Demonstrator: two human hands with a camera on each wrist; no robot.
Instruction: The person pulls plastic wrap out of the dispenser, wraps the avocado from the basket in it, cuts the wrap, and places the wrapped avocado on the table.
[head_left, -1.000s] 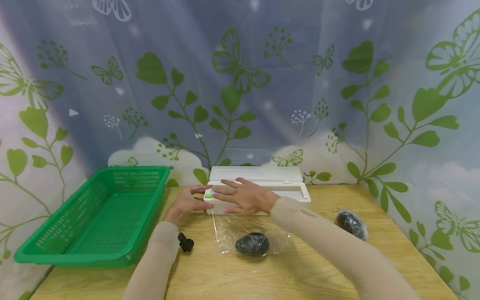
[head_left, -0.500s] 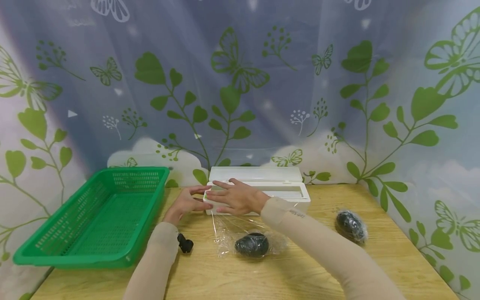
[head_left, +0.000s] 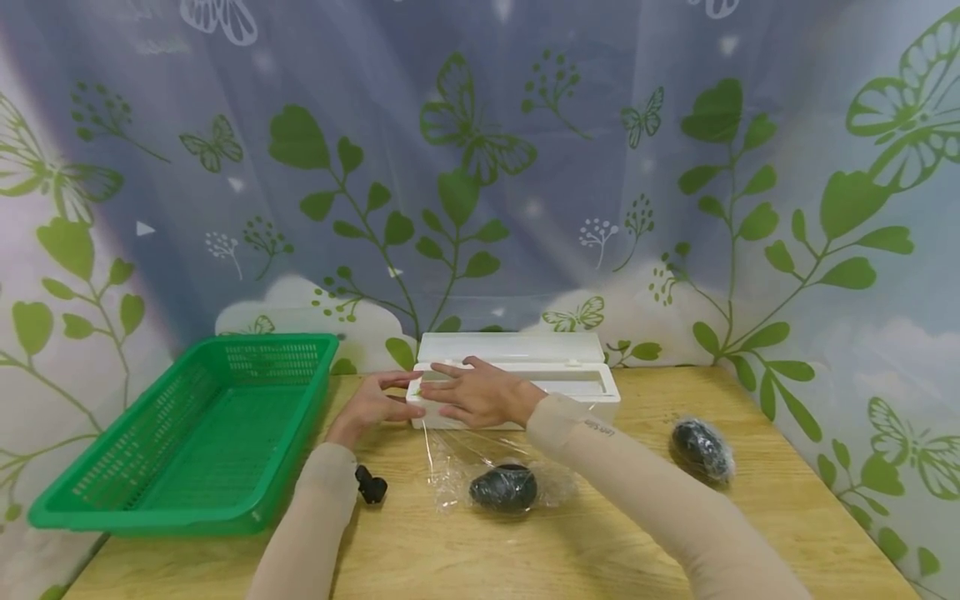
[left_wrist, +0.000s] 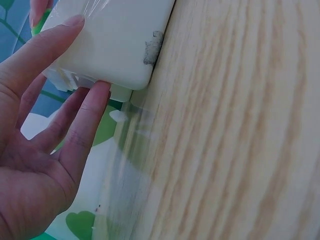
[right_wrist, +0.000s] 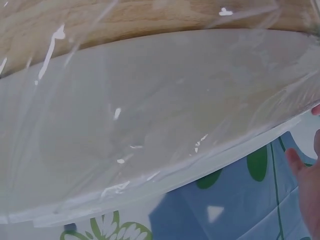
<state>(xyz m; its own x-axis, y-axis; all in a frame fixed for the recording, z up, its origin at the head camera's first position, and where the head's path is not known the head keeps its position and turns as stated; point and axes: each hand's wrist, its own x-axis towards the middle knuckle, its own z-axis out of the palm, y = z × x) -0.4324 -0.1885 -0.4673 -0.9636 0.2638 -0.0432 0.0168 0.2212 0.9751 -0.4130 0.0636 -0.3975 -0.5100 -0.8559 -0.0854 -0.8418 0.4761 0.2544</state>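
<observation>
A white cling film dispenser (head_left: 604,412) stands at the back of the table with its lid raised. My left hand (head_left: 373,404) grips its left end; in the left wrist view the thumb lies on the front of the dispenser (left_wrist: 115,50) and fingers support the end. Across the left part of the top reaches my right hand (head_left: 480,396), fingers spread, over the spot where a green slider (left_wrist: 41,22) sits. Clear film (head_left: 448,477) runs from the dispenser's front down over a dark avocado (head_left: 504,490). In the right wrist view, film stretches over the dispenser's face (right_wrist: 150,115).
At the left stands a green perforated basket (head_left: 225,442). A second dark avocado (head_left: 701,450), wrapped in film, lies at the right. A small black object (head_left: 371,485) shows beside the left sleeve. A patterned curtain (head_left: 480,208) hangs close behind the table.
My right hand has shifted slightly left along the dispenser, covering most of the green slider, then drifted back a little. The left hand and the avocados stay where they were.
</observation>
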